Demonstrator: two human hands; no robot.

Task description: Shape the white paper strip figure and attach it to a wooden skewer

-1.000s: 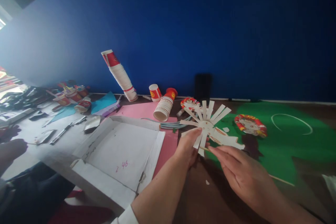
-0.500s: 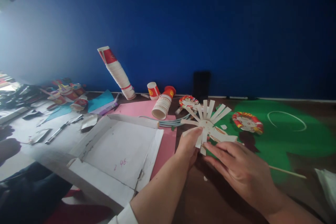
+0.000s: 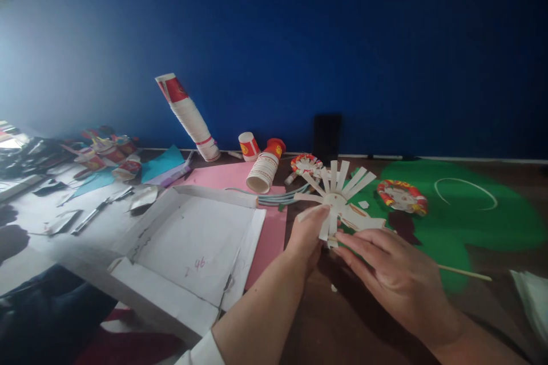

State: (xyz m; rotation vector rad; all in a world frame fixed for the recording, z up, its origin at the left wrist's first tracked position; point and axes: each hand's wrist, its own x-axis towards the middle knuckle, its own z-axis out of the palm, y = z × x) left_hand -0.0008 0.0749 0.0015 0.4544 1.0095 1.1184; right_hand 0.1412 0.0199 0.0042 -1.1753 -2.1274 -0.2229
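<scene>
Left hand: the left hand [image 3: 307, 234] is closed in a pinch, thumb on top, gripping the cut paper cup [image 3: 335, 203] just below its round base.
Right hand: the right hand [image 3: 394, 265] is partly curled, thumb and fingers grasping a thin wooden stick [image 3: 464, 272]; its fingertips are at the cup's lower strips.
Cut cup: held up between the 2 hands over the bench [image 3: 342, 331], strips fanned outward.
Stick: the front end lies at a lower strip; the rear end juts out behind the right hand.
Change: compared with 1.0 s ago, the stick's rear end shows farther beyond the right hand, at a flatter slant; the left hand keeps its pinch.
Right side: a red-and-yellow paper ring [image 3: 402, 197] lies on green paper [image 3: 505, 228].
Left side: a white cardboard box [image 3: 184, 234], marked 46, partly covers pink paper [image 3: 222, 177].
</scene>
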